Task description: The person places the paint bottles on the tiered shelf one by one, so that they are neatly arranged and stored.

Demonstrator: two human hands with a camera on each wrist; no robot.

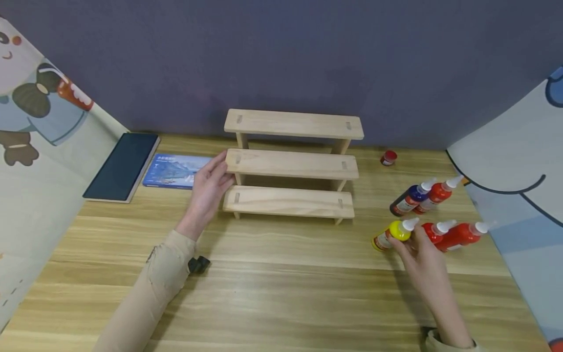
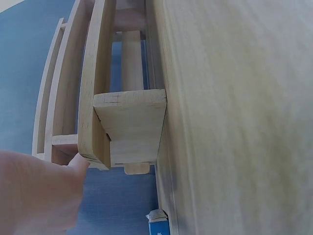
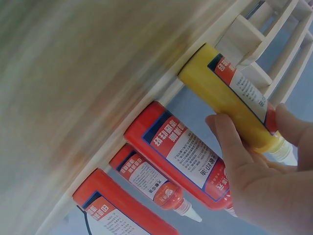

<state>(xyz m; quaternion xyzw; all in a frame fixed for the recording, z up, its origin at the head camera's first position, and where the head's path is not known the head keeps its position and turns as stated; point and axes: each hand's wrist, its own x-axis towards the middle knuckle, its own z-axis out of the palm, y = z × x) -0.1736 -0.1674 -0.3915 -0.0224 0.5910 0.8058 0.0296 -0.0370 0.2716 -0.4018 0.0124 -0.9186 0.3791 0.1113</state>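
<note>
A three-tier wooden step stand (image 1: 288,201) stands at the middle of the table. At its left end my left hand (image 1: 210,182) grips the middle tier's edge; in the left wrist view the thumb (image 2: 78,164) lies against the wood by the lowest plank's end. Farther right, my right hand (image 1: 424,261) holds a yellow ink bottle (image 1: 389,234) with a white nozzle between thumb and fingers. The bottle (image 3: 230,98) has its base close to the tabletop. Right beside that hand are red bottles (image 1: 461,238), partly hidden by it.
Behind these stand a dark blue bottle (image 1: 406,201) and another red bottle (image 1: 435,196). A small red jar (image 1: 389,158) sits near the back wall. Left of the stand lie a blue picture box (image 1: 173,172) and a dark flat tablet-like board (image 1: 121,166). Printed cloth walls flank the table.
</note>
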